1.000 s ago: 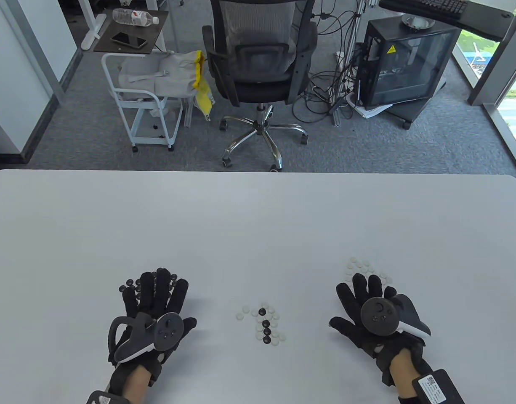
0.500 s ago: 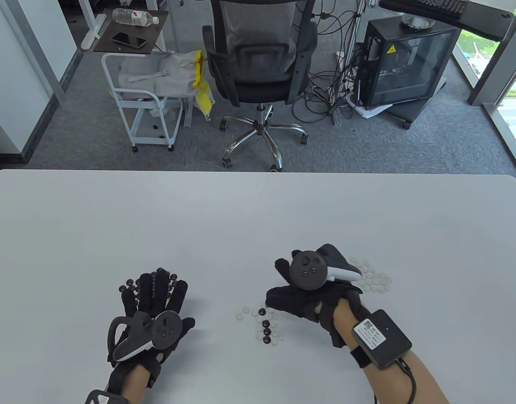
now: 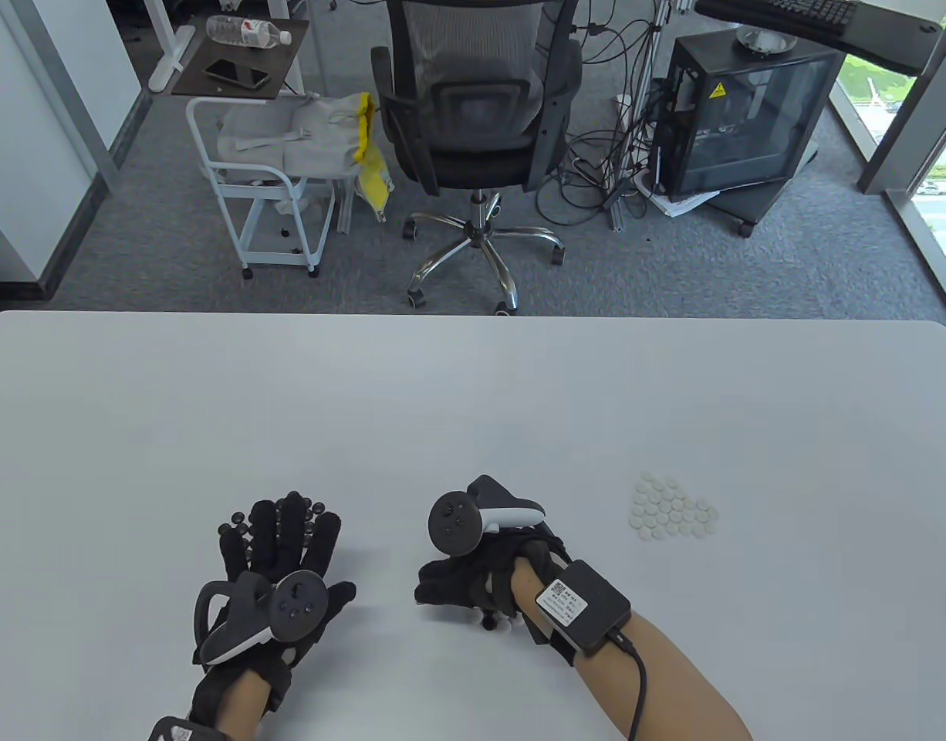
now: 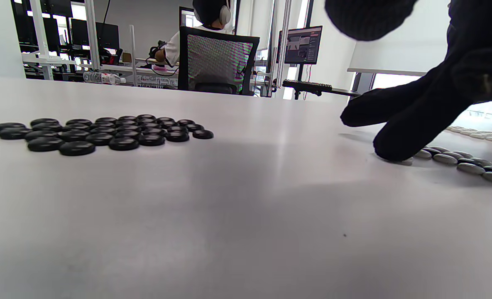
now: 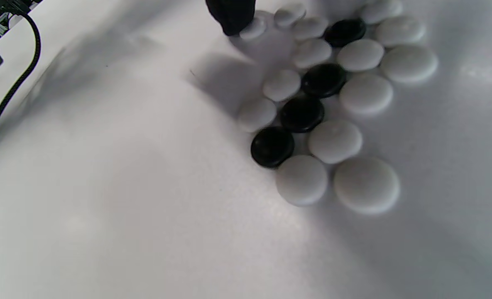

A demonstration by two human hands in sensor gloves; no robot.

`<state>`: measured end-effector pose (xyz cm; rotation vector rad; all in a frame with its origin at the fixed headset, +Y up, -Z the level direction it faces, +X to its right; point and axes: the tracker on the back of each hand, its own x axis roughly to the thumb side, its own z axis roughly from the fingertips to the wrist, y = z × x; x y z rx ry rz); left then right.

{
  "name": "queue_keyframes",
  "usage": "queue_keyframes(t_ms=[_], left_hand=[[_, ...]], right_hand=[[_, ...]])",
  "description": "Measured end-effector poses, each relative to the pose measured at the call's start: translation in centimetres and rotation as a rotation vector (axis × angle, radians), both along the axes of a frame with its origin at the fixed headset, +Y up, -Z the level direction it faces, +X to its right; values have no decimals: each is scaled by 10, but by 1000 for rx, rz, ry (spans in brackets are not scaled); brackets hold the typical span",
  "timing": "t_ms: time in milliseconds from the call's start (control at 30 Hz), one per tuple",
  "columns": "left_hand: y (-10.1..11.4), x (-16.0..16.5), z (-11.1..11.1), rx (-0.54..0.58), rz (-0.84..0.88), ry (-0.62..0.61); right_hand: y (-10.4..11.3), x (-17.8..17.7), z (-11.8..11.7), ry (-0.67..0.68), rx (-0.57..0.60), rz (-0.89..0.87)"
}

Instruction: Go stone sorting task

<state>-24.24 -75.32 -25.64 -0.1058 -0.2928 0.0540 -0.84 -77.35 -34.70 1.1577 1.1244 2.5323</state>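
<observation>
Right hand (image 3: 473, 575): moved left from white pile (image 3: 674, 515) onto mixed stones (image 5: 312, 104), fingers pressing one white stone (image 5: 252, 29). Left hand (image 3: 276, 556): unchanged, flat, fingers straight over black pile (image 4: 100, 133).

The table view looks steeply down on the white counter (image 3: 473, 401) from the person's side, with an office chair (image 3: 473, 116) beyond its far edge. The left wrist view skims low across the same counter — the mixed stones (image 4: 461, 160) at its right. The right wrist view hangs close above those mixed stones (image 5: 324, 104) — the patch both wrist views share.
</observation>
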Motion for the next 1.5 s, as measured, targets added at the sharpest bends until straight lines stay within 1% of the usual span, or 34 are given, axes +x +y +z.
queue_keyframes(t_ms=[67,133,267,367,400,467,533,633,733,833,967,1067,1267,1367,1433,1500], left_hand=[[0,0,0,-6,2,0],[0,-1,0,-7,2,0],[0,-1,0,-14,10,2],[0,-2,-1,-22,12,5],[0,-3,-1,-24,12,7],[0,-3,-1,-26,14,9],[1,-4,-2,-26,19,9],[1,-4,-2,-26,19,12],[3,-3,-1,-18,5,6],[2,-1,-1,-16,-3,-2],[2,-2,-1,-21,-2,2],[2,-4,-2,-26,5,10],[-2,-3,-4,-42,-2,7],[-2,-2,-4,-39,3,3],[-2,-3,-4,-35,6,5],[-2,-3,-4,-34,8,8]], right_hand=[[-1,0,-8,-46,3,-27],[-1,3,-20,-90,38,-3],[5,27,-57,-228,69,77],[5,65,-82,-380,51,115],[5,81,-89,-455,52,112],[6,104,-97,-518,86,149],[7,125,-101,-570,69,186],[8,158,-104,-676,51,201],[7,177,-103,-703,61,204],[5,188,-102,-738,58,184],[6,196,-100,-773,108,237],[6,204,-99,-799,84,210],[8,215,-97,-829,65,221],[10,218,-96,-833,67,237],[11,217,-96,-814,42,213],[15,213,-96,-805,69,192]])
